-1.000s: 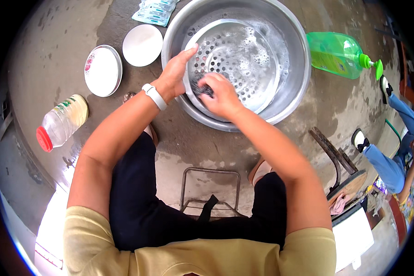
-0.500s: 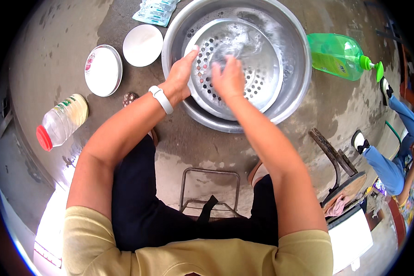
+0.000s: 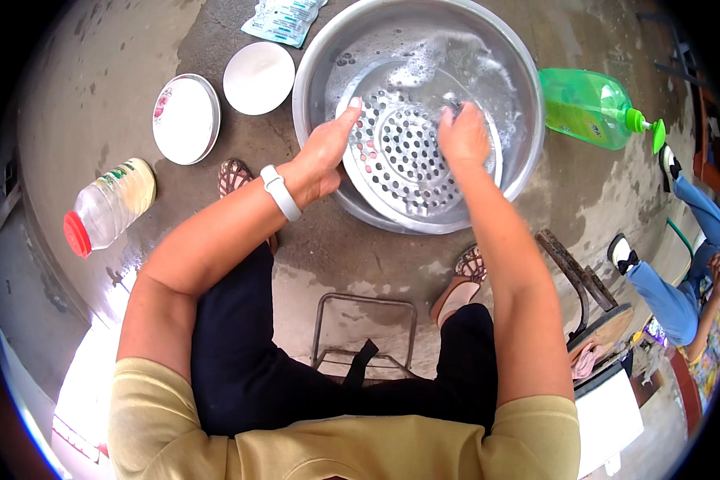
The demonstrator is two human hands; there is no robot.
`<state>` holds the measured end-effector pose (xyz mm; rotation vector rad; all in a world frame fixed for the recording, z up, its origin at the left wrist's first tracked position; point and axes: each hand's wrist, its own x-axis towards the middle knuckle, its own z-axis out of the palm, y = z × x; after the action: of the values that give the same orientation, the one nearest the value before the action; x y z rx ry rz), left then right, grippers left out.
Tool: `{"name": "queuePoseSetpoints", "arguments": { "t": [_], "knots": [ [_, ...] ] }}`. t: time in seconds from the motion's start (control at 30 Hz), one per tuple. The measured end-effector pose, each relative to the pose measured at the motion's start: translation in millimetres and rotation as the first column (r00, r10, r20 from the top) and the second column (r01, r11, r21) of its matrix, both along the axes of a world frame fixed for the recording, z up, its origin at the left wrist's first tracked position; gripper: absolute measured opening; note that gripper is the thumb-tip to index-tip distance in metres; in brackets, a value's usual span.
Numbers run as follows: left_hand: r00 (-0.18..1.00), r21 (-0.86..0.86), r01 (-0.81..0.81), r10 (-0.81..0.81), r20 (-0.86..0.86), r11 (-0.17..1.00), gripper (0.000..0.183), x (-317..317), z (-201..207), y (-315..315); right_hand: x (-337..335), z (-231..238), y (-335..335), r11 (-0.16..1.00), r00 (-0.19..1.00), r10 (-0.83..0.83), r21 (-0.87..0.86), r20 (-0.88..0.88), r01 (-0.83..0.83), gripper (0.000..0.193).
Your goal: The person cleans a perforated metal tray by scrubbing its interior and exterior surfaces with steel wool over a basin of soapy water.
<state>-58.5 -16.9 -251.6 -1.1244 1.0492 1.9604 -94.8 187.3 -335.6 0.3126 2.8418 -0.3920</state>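
Observation:
A round metal colander (image 3: 414,178) full of holes leans in a wide metal basin (image 3: 312,88); its upper part dips into sudsy water. My left hand (image 3: 326,156), a white band on its wrist, grips the colander's left rim with the thumb over the edge. The fingers beneath are partly hidden. My right hand (image 3: 464,138) is closed over the colander's right side. A small dark grey wad (image 3: 454,104), perhaps a scrubber, pokes out at its fingertips; most of it is hidden.
A green pump bottle (image 3: 588,108) lies right of the basin. At left are stacked white plates (image 3: 186,120), another white dish (image 3: 258,78), a blue-white packet (image 3: 284,20) and a red-capped plastic jar (image 3: 110,206). A person in jeans (image 3: 668,292) sits far right, beyond a wooden-seated chair (image 3: 604,328).
My right hand has moved from the colander's middle to its right side. The colander has tilted, its near edge now nearer the basin's front rim. My left hand keeps its hold.

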Motion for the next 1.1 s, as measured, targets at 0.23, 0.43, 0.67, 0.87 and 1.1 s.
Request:
{"name": "queuePoseSetpoints", "arguments": {
  "t": [0.23, 0.43, 0.67, 0.87, 1.1],
  "knots": [
    [0.993, 0.118, -0.112, 0.116, -0.027, 0.987, 0.05, -2.0, -9.5, -14.1, 60.8, 24.7, -73.3, 0.859, 0.99, 0.14, -0.5, 0.021, -0.11, 0.041],
    [0.997, 0.033, -0.075, 0.075, -0.005, 0.997, 0.049, -0.5, -18.3, -20.1, 62.2, 41.0, -95.9, 0.654, 0.925, 0.379, -0.701, -0.02, -0.283, 0.037],
    [1.0, -0.037, 0.002, -0.003, -0.031, 0.999, 0.037, 16.1, -10.2, -2.2, -18.4, 9.3, -76.4, 0.961, 0.965, 0.224, -0.195, 0.135, -0.196, 0.031],
    [0.981, -0.066, 0.03, -0.042, -0.19, 0.997, 0.043, 16.7, -14.0, -1.6, -24.2, 14.7, -34.5, 0.998, 0.983, 0.066, -0.005, 0.169, -0.066, 0.029],
    [1.0, -0.052, 0.028, -0.028, -0.004, 0.998, 0.056, 5.1, -7.6, 3.0, -3.4, 0.9, -82.6, 0.898, 0.976, 0.185, -0.424, 0.119, -0.119, 0.04]
  ]
}}
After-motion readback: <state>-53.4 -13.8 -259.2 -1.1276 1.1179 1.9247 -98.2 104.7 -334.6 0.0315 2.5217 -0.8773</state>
